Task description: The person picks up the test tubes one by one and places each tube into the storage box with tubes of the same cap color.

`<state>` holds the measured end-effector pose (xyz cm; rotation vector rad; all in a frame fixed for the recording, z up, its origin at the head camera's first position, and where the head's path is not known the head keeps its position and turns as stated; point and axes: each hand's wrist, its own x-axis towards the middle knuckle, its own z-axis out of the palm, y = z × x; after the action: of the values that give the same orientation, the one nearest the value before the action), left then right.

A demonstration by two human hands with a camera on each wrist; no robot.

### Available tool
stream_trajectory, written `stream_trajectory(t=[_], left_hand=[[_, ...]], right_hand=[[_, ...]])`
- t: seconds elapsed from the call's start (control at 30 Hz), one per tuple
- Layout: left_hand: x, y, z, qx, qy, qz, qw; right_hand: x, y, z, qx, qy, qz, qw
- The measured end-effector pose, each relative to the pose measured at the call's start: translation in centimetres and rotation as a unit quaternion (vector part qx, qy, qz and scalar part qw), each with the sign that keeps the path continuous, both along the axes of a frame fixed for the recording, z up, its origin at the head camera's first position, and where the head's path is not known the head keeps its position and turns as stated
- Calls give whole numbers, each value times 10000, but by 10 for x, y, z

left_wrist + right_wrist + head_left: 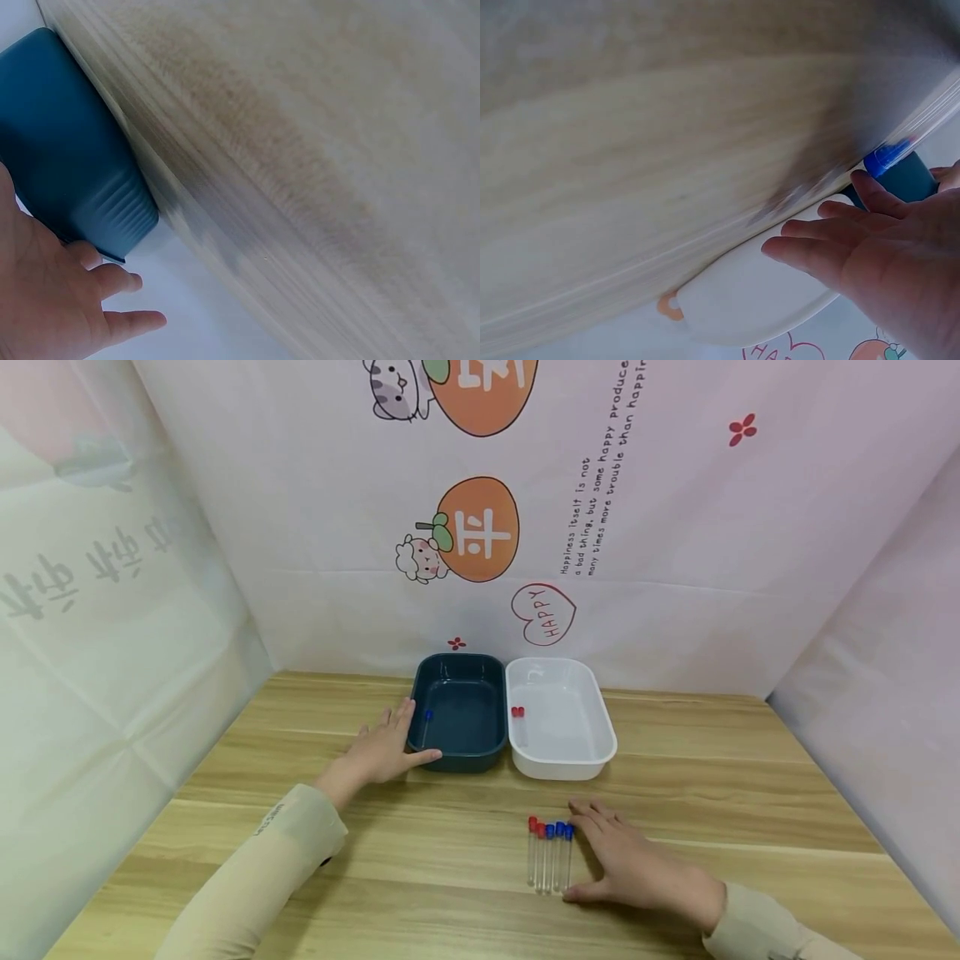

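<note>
My left hand point(381, 753) rests against the near left side of a dark teal tray point(463, 762), its fingers spread and straight along the rim. Inside that tray lies a tube with a blue cap point(429, 716). To the right of a row of clear test tubes point(550, 864) is my right hand point(630, 864), fingers extended, with index finger and thumb close to the outermost tube. Two tubes in the row have red caps point(532, 824); the other three have blue caps point(569, 832). The right wrist view shows a blue cap point(886, 157) just beyond the fingertips.
A white tray point(562, 770) stands against the teal one's right side, holding two red-capped tubes point(518, 712). Both trays sit near the back edge of the wooden table point(420, 877). Printed cloth point(660, 627) hangs behind and along both sides.
</note>
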<state>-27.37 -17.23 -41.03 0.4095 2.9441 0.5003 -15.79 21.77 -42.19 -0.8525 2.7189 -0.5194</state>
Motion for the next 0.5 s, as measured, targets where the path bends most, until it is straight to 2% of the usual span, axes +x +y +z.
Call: stream_trajectory(t=[0.2,0.5], left_hand=[[3,-1,2,-20,-5,-15,10000],[3,0,3,-65,12,-8,10000]], right_hand=[[-1,-2,0,22,-147,-95,9998],[-3,-2,3,61,31,-103,9999]])
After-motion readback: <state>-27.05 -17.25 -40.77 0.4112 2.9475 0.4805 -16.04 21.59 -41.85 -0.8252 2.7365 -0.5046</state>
